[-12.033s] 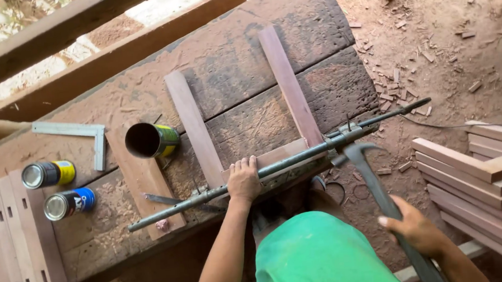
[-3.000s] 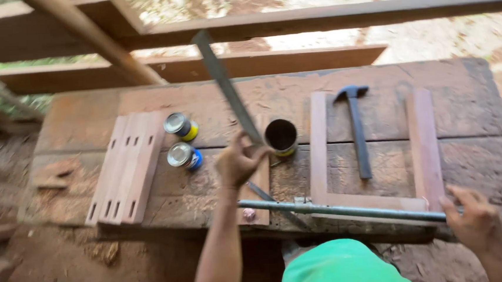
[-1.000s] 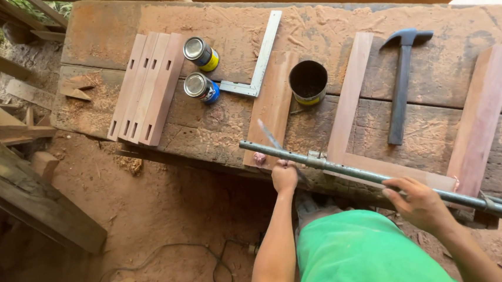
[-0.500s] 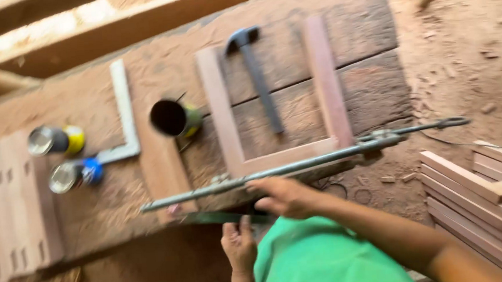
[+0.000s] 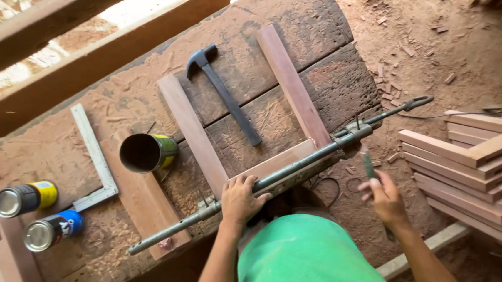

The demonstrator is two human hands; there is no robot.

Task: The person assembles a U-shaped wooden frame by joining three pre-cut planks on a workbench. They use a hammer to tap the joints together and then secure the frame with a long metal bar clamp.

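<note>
My left hand (image 5: 240, 197) grips a long grey metal bar clamp (image 5: 300, 164) that lies along the front edge of the workbench. The clamp presses against the near rail of a three-sided wooden frame (image 5: 193, 133). My right hand (image 5: 386, 201) is off the bench's right end and holds a thin, dark-tipped tool (image 5: 367, 163) upright, just below the clamp's right head. A hammer (image 5: 225, 95) lies inside the frame.
On the rough plank bench (image 5: 325, 24) sit an open tin on its side (image 5: 146, 152), a steel square (image 5: 96, 160), two lidded cans (image 5: 25, 199) (image 5: 51, 230) and slatted boards (image 5: 1, 276). A stack of finished wooden frames (image 5: 476, 166) stands to the right on the dirt floor.
My left hand has come up from below the bench onto the clamp bar. My right hand has left the bar and moved right, now holding the thin tool.
</note>
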